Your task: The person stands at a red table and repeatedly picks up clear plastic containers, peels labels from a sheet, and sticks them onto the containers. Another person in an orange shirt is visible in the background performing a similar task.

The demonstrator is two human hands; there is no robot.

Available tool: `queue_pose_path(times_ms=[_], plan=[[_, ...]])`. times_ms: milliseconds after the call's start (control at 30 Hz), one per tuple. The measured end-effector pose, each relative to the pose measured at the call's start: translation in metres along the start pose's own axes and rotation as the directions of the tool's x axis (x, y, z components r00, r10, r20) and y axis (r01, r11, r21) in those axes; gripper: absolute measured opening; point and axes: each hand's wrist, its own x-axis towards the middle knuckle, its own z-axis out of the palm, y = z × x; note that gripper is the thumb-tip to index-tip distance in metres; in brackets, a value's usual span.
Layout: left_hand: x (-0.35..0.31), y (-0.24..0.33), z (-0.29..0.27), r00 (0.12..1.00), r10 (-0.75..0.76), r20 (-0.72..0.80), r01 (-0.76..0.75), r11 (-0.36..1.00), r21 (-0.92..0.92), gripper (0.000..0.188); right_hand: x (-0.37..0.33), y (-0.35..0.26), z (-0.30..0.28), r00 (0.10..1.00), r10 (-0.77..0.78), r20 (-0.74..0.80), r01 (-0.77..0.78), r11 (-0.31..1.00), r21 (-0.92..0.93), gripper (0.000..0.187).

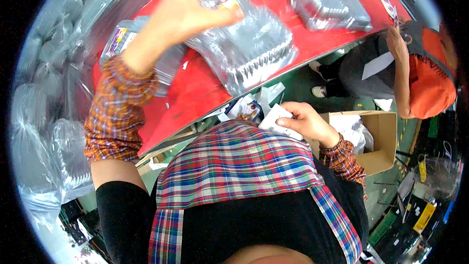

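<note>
My left hand (188, 12), blurred by motion, reaches over the red table with its thumb and fingers spread apart. Between them shows a small purple and yellow label (225, 3) on clear plastic; whether the fingers touch it is too blurred to tell. Just beside that hand lies a stack of clear plastic clamshell containers (254, 44). Near the table's front edge, my right hand (310, 123) is closed on a small white stack of cards or labels (279, 121), thumb on top. Under my left forearm sits another clear container (166, 66), with a purple label (116, 40) to its left.
More clear containers (332, 5) lie on the red table (195, 95) farther right. Bagged plastic containers (41, 132) pile up along the left. An open cardboard box (383, 139) stands at my right. Beyond it a person in an orange top (430, 85) works at the table edge.
</note>
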Motion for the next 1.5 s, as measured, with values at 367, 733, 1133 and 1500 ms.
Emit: queue_pose_path(times_ms=[367,733,1133,1500], plan=[[-0.099,-0.085,-0.139,0.940,-0.246,-0.235,0.337,0.768,0.544,0.080,0.011,-0.021,0.007,1.000,-0.002,-0.003,0.003,0.990,0.142,0.041],[-0.077,-0.047,0.012,0.994,0.019,-0.104,-0.021,1.000,-0.013,0.048,0.043,-0.050,0.005,0.942,-0.162,-0.293,0.077,0.956,-0.282,0.013],[-0.054,0.006,0.085,0.932,-0.144,0.332,0.342,0.648,-0.680,0.013,0.059,-0.070,0.000,0.873,-0.166,-0.459,0.231,0.969,0.090,0.015],[-0.047,0.012,0.088,0.970,-0.126,0.208,0.212,0.857,-0.469,0.017,0.059,-0.074,-0.020,0.870,-0.060,-0.490,0.043,0.998,-0.045,0.022]])
